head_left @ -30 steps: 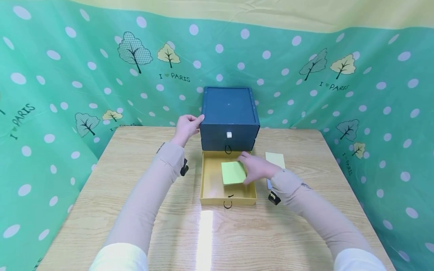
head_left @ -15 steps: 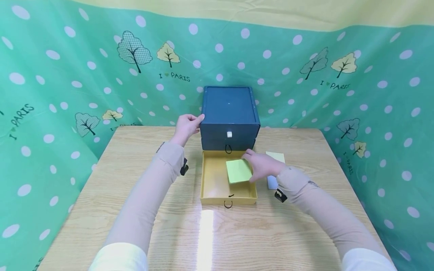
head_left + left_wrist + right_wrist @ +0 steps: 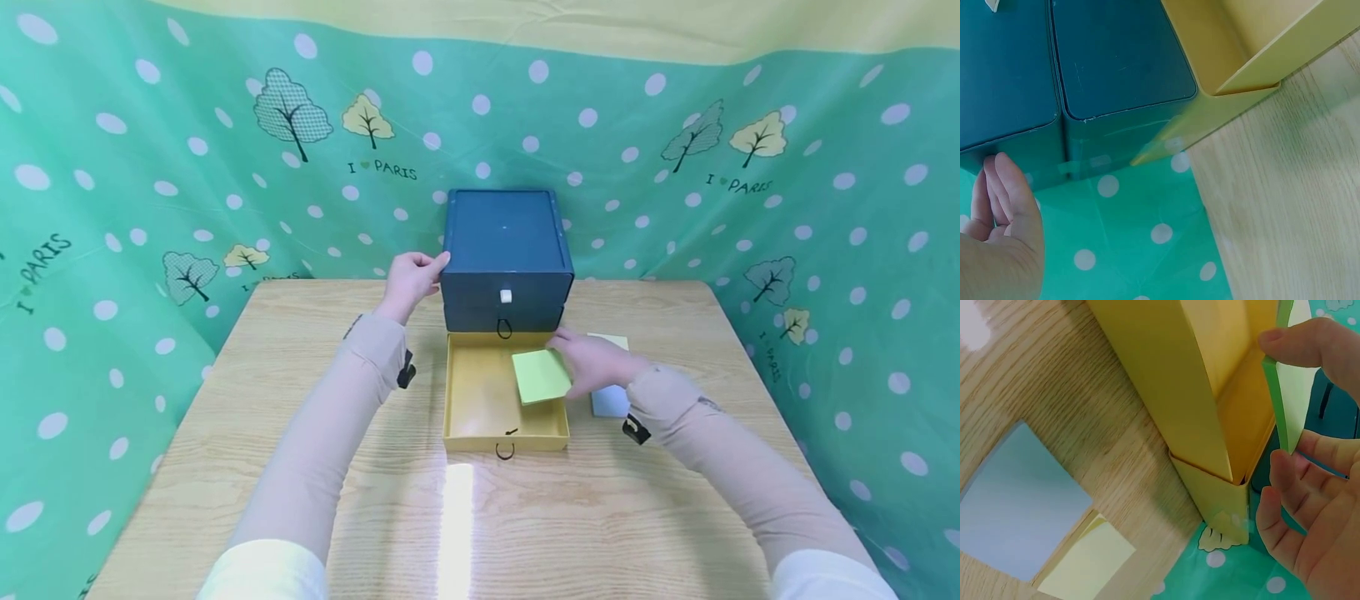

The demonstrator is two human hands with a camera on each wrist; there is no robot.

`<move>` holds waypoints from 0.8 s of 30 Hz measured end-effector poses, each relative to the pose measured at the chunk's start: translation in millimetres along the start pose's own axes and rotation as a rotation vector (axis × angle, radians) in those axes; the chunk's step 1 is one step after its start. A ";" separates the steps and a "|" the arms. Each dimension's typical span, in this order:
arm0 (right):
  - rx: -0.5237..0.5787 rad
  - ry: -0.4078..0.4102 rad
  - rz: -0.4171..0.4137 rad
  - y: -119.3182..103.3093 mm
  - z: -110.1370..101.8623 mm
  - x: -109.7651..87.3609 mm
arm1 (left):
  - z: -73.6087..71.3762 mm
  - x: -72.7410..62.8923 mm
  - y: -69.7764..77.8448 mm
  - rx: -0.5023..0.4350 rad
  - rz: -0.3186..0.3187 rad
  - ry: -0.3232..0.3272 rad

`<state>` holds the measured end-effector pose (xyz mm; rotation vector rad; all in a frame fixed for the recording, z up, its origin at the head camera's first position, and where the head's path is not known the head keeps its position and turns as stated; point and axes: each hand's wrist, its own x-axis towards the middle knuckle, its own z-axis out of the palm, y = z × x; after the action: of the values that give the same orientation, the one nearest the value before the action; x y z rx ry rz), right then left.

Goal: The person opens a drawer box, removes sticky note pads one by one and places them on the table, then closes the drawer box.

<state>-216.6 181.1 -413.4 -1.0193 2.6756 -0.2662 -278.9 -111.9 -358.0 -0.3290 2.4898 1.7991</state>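
My right hand [image 3: 596, 362] pinches a light green pad of sticky notes [image 3: 540, 376] between thumb and fingers. The pad hangs tilted over the right side of a pulled-out yellow drawer [image 3: 480, 400]; in the right wrist view, the green pad [image 3: 1294, 381] shows its edge. My left hand [image 3: 409, 280] touches the left side of a dark blue drawer cabinet [image 3: 506, 233] near its upper front corner. In the left wrist view the fingers of the left hand [image 3: 1007, 212] lie fairly straight against the cabinet's wall.
To the right of the drawer lie a blue sticky note pad [image 3: 1022, 506] and a pale yellow pad [image 3: 1088, 559], side by side on the wooden table [image 3: 375, 500]. A green dotted curtain [image 3: 495, 117] hangs behind the cabinet and at both sides.
My right hand has moved rightward with the green pad, from the drawer's middle toward its right wall. The left hand stays at the cabinet.
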 end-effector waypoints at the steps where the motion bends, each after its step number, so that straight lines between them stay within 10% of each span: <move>1: -0.003 0.009 -0.005 0.2 -0.2 -0.6 | -0.2 0.0 -0.1 0.000 0.001 0.001; 24: -0.010 0.043 -0.004 23.6 4.5 -34.9 | -1.9 -1.8 -0.1 -0.008 0.002 -0.009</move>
<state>-205.0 221.7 -417.5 -1.0334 2.7162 -0.2787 -277.0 -113.5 -357.2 -0.3182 2.4786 1.8070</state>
